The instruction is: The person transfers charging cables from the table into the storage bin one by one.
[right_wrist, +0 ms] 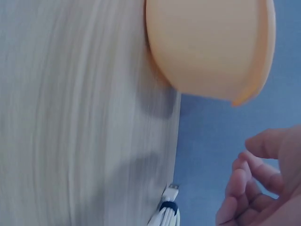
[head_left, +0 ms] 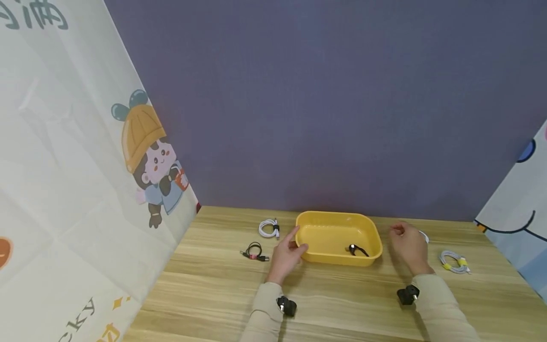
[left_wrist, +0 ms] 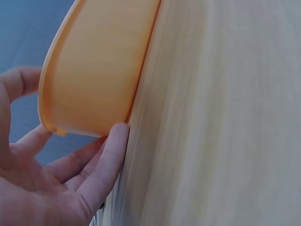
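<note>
While tray stretches left-right, hands flanking

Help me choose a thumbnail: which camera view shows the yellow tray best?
The head view: nearly the whole yellow tray shows, inside included. The left wrist view shows only part of its outside, with the left hand; the right wrist view likewise shows only part of its outside.

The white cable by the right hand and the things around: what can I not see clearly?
- Head view: most of the white cable, behind the right hand.
- Right wrist view: its lower part, cut off by the bottom edge.
- Left wrist view: inside the tray, hidden by its wall.
- Head view: any writing on the red label, too small.
</note>
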Demonstrator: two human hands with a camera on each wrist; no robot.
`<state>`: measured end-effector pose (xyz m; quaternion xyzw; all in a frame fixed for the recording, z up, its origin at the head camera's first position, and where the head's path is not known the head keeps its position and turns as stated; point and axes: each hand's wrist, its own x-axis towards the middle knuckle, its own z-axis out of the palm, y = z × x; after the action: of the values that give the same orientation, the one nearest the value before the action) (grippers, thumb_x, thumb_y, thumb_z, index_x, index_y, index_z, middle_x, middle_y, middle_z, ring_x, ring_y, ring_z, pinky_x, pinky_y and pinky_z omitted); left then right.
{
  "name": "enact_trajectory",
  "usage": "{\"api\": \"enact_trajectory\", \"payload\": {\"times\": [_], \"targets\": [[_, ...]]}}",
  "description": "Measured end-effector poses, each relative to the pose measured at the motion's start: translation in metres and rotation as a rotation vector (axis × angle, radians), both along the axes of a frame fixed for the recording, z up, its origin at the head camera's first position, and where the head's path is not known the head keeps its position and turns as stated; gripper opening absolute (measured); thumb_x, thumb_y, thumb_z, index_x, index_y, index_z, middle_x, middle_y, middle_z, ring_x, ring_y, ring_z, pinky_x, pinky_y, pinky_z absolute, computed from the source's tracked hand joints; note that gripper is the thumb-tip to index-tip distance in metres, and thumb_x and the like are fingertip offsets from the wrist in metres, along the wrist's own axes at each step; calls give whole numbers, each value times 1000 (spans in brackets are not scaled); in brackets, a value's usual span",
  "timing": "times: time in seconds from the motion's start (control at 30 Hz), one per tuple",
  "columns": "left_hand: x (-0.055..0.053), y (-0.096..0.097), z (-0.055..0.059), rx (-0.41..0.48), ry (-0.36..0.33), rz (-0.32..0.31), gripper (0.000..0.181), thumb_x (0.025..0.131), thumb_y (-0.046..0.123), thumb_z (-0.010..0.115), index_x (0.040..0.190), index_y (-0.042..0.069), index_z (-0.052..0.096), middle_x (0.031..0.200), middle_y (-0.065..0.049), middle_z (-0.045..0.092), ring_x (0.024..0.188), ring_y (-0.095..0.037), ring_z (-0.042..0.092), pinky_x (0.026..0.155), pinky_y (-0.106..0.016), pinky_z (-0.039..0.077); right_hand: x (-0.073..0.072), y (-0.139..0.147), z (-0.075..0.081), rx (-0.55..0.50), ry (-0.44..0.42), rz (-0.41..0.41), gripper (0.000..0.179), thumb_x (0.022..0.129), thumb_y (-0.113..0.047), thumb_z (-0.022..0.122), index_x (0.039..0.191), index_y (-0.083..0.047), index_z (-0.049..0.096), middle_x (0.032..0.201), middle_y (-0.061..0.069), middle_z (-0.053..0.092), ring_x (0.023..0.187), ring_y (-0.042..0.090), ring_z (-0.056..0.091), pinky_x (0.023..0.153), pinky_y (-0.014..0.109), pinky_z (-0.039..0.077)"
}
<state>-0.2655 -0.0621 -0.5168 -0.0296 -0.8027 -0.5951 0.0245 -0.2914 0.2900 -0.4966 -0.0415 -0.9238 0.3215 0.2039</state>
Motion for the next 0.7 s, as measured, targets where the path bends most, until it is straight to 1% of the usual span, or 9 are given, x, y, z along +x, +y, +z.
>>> {"api": "enact_trajectory", "payload": {"times": [0.07, 0.17, 0.27, 0.33, 0.4, 0.47, 0.57, 0.63, 0.7], "targets": [[2, -2, 1, -14, 0, -15, 69, 90, 29, 78, 153, 25, 50, 114, -16, 76, 76, -10, 67, 60, -23, 54, 3, 5, -1, 18, -50, -18, 27, 99, -18, 59, 113, 3, 70, 98, 23, 74, 81, 35, 69, 60, 34, 46], [5, -4, 2, -38, -2, -30, 76, 86, 33, 82, 154, 26, 48, 116, -16, 75, 85, -7, 67, 65, -23, 54, 7, 12, -1, 42, -146, -36, 34, 100, -21, 58, 120, 4, 67, 106, 26, 73, 86, 40, 69, 59, 37, 48], [6, -6, 1, -57, -3, -34, 82, 83, 35, 84, 154, 26, 47, 114, -14, 76, 90, -7, 67, 70, -22, 54, 10, 17, -3, 63, -226, -56, 40, 99, -22, 58, 124, 8, 64, 108, 29, 72, 84, 41, 69, 58, 39, 48], [6, -7, 0, -61, -6, -39, 84, 81, 37, 86, 155, 26, 47, 113, -13, 76, 93, -8, 68, 74, -22, 55, 12, 20, -4, 80, -254, -71, 42, 98, -21, 59, 124, 10, 63, 109, 32, 71, 80, 42, 68, 58, 42, 49], [7, -9, 0, -61, -11, -44, 86, 81, 38, 87, 155, 27, 46, 113, -13, 76, 94, -9, 68, 76, -24, 55, 13, 22, -5, 97, -266, -87, 43, 98, -22, 60, 123, 12, 62, 109, 34, 69, 79, 43, 67, 59, 45, 50], [9, -11, 0, -63, -23, -48, 87, 80, 39, 88, 155, 28, 46, 114, -12, 75, 95, -10, 68, 77, -24, 55, 15, 23, -5, 117, -285, -97, 45, 98, -24, 59, 123, 13, 62, 113, 36, 67, 81, 48, 67, 60, 50, 52], [11, -14, 1, -64, -36, -53, 88, 79, 40, 88, 155, 30, 45, 114, -11, 75, 95, -9, 67, 77, -24, 55, 18, 23, -4, 133, -308, -102, 47, 98, -28, 59, 121, 13, 62, 113, 38, 66, 87, 54, 66, 62, 53, 52], [11, -15, 1, -63, -40, -56, 88, 79, 40, 88, 155, 30, 45, 114, -11, 75, 95, -8, 67, 77, -24, 55, 19, 24, -4, 140, -329, -103, 48, 98, -29, 58, 120, 14, 62, 111, 38, 66, 86, 54, 66, 60, 54, 52], [12, -17, 3, -66, -32, -60, 89, 79, 40, 88, 155, 29, 45, 113, -11, 75, 94, -8, 67, 76, -24, 55, 20, 25, -4, 140, -358, -97, 48, 98, -30, 57, 120, 13, 62, 106, 36, 68, 82, 51, 66, 57, 51, 50]]}}
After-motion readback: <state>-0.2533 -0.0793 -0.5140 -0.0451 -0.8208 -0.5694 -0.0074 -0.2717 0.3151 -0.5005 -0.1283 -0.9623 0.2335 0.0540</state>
